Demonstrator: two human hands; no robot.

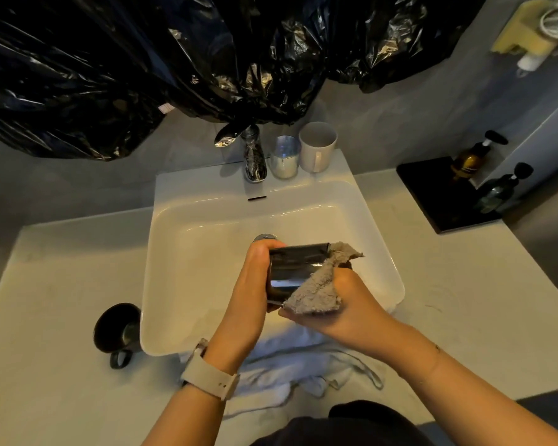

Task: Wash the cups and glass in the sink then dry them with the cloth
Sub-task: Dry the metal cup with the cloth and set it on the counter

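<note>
At the bottom of the frame, nearest me, a white towel (284,378) lies bunched over the counter's (448,317) front edge, just below my wrists. Above it, at centre frame over the sink (207,252), my left hand (255,284) is curled round the base end of a dark cup (295,268) held on its side. My right hand (339,304) pinches the grey cloth (316,291) against the cup's lower side, and a flap of cloth sticks up at its mouth end on the right.

I judge this to be the drying step for this cup. No water runs from the tap (239,140) at upper centre. Right of the tap, on the sink's back ledge, a glass (284,157) and a white mug (316,146) stand upright, just beside each other. I cannot tell whether they are wet or dry. At lower left, a second dark mug (118,326) sits on the counter touching the sink's outer wall, and its state is just as unclear. So one cup is being wiped, and up to three pieces may still need washing or drying.
</note>
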